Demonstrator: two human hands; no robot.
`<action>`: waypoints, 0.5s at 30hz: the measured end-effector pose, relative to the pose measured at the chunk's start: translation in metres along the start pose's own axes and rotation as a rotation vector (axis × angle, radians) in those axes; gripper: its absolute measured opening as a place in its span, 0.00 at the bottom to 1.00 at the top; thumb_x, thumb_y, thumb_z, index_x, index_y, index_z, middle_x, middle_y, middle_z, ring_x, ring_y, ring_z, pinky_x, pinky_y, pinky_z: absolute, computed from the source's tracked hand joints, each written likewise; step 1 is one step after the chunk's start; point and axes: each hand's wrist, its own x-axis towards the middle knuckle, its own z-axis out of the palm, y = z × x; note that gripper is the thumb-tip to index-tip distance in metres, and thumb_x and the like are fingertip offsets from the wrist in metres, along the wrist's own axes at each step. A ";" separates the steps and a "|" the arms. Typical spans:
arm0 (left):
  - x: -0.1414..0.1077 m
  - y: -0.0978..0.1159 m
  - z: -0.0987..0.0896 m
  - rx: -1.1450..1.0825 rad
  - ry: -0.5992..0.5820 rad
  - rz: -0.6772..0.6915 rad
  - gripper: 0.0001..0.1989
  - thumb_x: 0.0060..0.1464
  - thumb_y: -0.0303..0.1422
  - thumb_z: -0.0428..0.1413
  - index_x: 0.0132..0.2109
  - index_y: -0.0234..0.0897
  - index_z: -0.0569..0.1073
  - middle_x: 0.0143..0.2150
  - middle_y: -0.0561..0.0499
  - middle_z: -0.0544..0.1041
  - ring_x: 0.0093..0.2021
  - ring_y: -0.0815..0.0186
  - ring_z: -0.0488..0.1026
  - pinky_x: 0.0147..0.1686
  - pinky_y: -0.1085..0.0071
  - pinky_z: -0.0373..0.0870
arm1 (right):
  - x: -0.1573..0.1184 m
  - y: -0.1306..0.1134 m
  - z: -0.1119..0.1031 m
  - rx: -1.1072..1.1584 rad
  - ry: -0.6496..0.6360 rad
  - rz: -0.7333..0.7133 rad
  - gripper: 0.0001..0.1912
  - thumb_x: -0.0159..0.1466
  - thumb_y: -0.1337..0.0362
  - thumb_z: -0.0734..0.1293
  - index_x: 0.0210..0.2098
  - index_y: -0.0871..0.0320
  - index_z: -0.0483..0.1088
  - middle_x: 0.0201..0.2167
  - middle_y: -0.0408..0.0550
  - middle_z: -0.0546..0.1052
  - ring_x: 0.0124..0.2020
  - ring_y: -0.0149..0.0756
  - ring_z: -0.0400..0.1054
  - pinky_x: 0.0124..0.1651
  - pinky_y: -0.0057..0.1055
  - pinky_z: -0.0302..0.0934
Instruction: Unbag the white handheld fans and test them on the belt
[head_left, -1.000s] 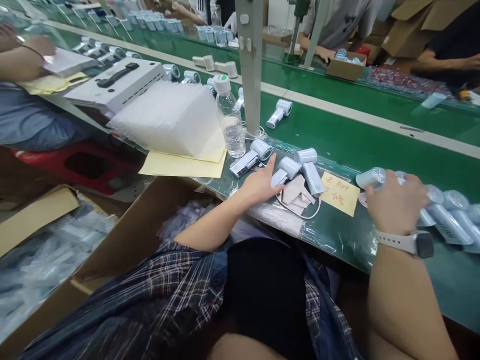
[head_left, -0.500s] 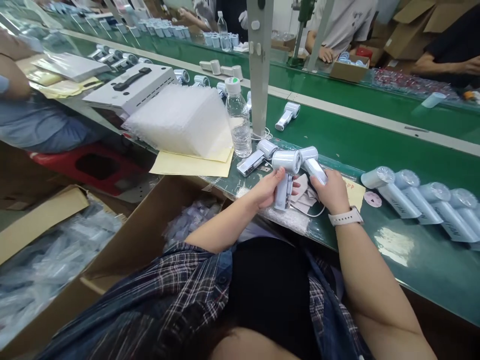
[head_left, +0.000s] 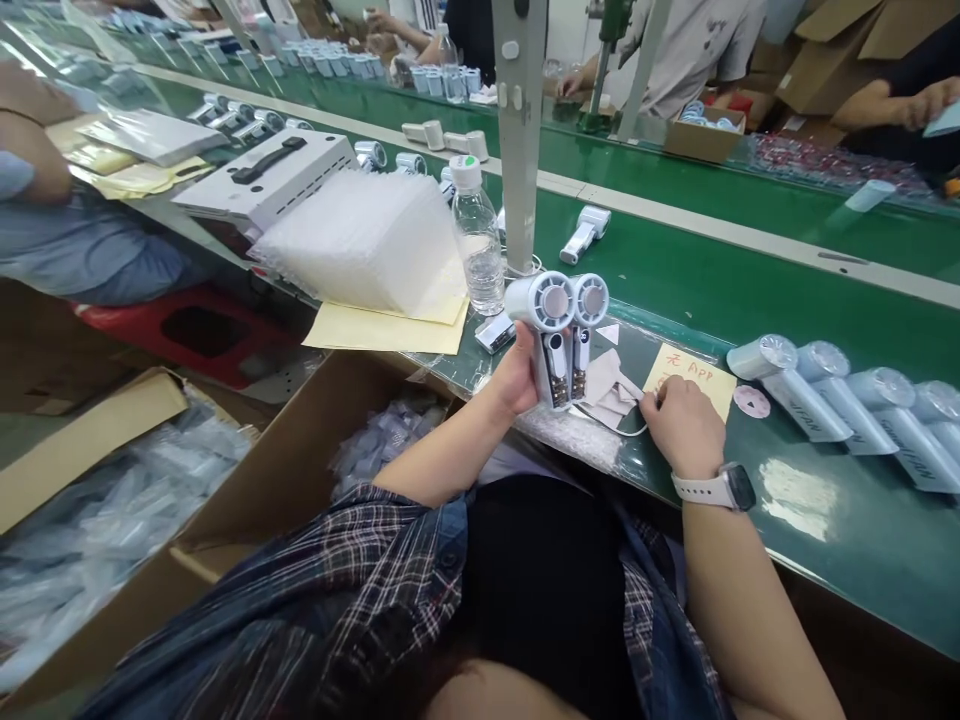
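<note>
My left hand (head_left: 517,375) is closed around two pale blue handheld fans, a nearer fan (head_left: 536,300) and a second fan (head_left: 591,300) pressed side by side. Both stand upright, round grilles facing me, with dark and metallic parts showing along their handles. My right hand (head_left: 684,425) has its fingertips pinched on a white cable (head_left: 619,432) beside a yellow note with red writing (head_left: 694,370). Crumpled white paper (head_left: 604,390) lies between the hands. Behind my left hand, another fan's handle (head_left: 495,334) shows in part.
Several finished-looking fans (head_left: 817,400) lie in a row at right. A water bottle (head_left: 480,245), a stack of white foam sheets (head_left: 367,240) and a metal post (head_left: 517,130) stand behind at left. One fan (head_left: 586,234) lies on the green belt (head_left: 675,250). People sit across.
The second fan has gone from my right hand to my left, beside the first; both are turned grille toward me. My right hand has moved slightly right and down, onto the cable.
</note>
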 end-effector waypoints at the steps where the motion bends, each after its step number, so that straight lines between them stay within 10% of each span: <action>1: -0.001 0.001 0.002 0.011 -0.016 -0.001 0.48 0.44 0.79 0.51 0.46 0.38 0.75 0.51 0.39 0.82 0.69 0.41 0.70 0.60 0.47 0.76 | -0.003 0.000 0.000 0.018 0.002 -0.007 0.09 0.63 0.56 0.65 0.30 0.53 0.64 0.36 0.60 0.76 0.43 0.55 0.72 0.45 0.47 0.64; 5: -0.001 0.005 0.013 -0.101 -0.113 0.008 0.46 0.38 0.80 0.55 0.40 0.39 0.72 0.51 0.39 0.82 0.68 0.41 0.71 0.61 0.49 0.75 | -0.028 -0.010 -0.005 0.315 -0.074 -0.091 0.14 0.66 0.48 0.64 0.37 0.53 0.67 0.32 0.53 0.79 0.36 0.47 0.75 0.41 0.42 0.68; 10: -0.001 0.012 0.022 -0.245 -0.128 -0.028 0.46 0.26 0.76 0.65 0.33 0.36 0.72 0.50 0.40 0.83 0.60 0.43 0.77 0.58 0.53 0.76 | -0.064 -0.039 -0.008 0.746 -0.480 -0.203 0.23 0.61 0.42 0.73 0.39 0.57 0.79 0.21 0.46 0.77 0.25 0.41 0.73 0.33 0.36 0.68; 15: -0.001 0.014 0.024 -0.300 -0.127 0.012 0.44 0.27 0.73 0.67 0.31 0.34 0.75 0.50 0.40 0.83 0.58 0.45 0.79 0.57 0.55 0.77 | -0.076 -0.065 0.000 0.877 -0.357 -0.202 0.22 0.68 0.43 0.70 0.30 0.56 0.76 0.18 0.42 0.72 0.22 0.33 0.68 0.31 0.31 0.64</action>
